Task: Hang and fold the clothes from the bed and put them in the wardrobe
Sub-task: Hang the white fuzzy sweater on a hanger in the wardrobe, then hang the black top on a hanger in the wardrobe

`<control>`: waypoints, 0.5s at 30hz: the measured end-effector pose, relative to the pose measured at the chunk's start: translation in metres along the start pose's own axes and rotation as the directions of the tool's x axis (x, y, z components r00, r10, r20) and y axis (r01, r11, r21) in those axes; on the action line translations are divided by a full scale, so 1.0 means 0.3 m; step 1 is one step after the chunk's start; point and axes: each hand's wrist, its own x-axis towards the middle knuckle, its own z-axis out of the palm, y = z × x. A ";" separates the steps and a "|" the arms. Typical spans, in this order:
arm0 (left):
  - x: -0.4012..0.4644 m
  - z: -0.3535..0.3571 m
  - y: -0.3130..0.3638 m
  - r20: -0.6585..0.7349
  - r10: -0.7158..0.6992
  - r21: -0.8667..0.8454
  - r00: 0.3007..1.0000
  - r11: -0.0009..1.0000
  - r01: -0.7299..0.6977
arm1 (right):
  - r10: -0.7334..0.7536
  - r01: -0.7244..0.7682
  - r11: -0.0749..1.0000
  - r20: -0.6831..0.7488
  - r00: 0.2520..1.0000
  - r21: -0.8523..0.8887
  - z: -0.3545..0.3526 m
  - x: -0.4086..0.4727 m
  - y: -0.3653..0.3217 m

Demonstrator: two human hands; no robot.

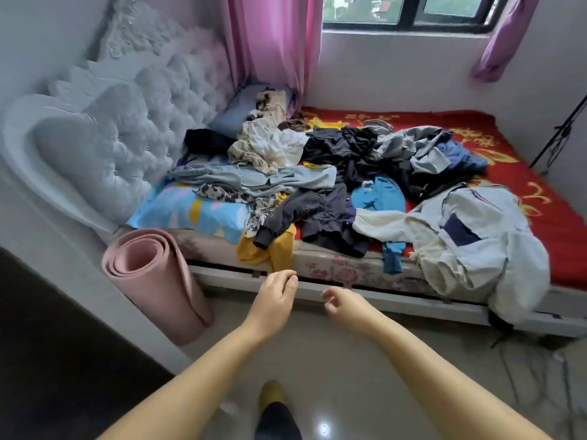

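A rolled pink mat (152, 281) stands at the far left, leaning against the corner of the bed (413, 300). To its right a strip of shiny floor (333, 360) runs along the bed's near edge, and both arms reach out over it.

The left hand (274, 298) is held out just short of the bed edge, right below the yellow top (270, 249). Its fingers are loosely curled with the tips close together, and it holds nothing. The right hand (341, 304) is just beside it, fingers loosely curled too, holding nothing. The two hands do not touch each other.

The clothes (317, 173) lie in a messy pile on the bed. The yellow top hangs over the near edge. To its right a dark grey jacket (317, 214) lies flat, then a blue piece (381, 198) with one part hanging over the edge. Furthest right, a big white jacket (470, 246) spills over the side toward the floor. A red cover (540, 192) shows behind the pile.
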 end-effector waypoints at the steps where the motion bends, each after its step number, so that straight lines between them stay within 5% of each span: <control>1: 0.060 0.002 -0.003 0.008 0.003 0.003 1.000 1.000 -0.003 | 0.014 -0.014 1.000 0.007 1.000 0.001 -0.021 0.046 0.010; 15: 0.981 -0.077 -0.155 0.192 -0.099 0.144 0.976 0.987 0.072 | 0.220 -0.220 0.976 0.012 0.976 0.003 -0.353 0.818 0.087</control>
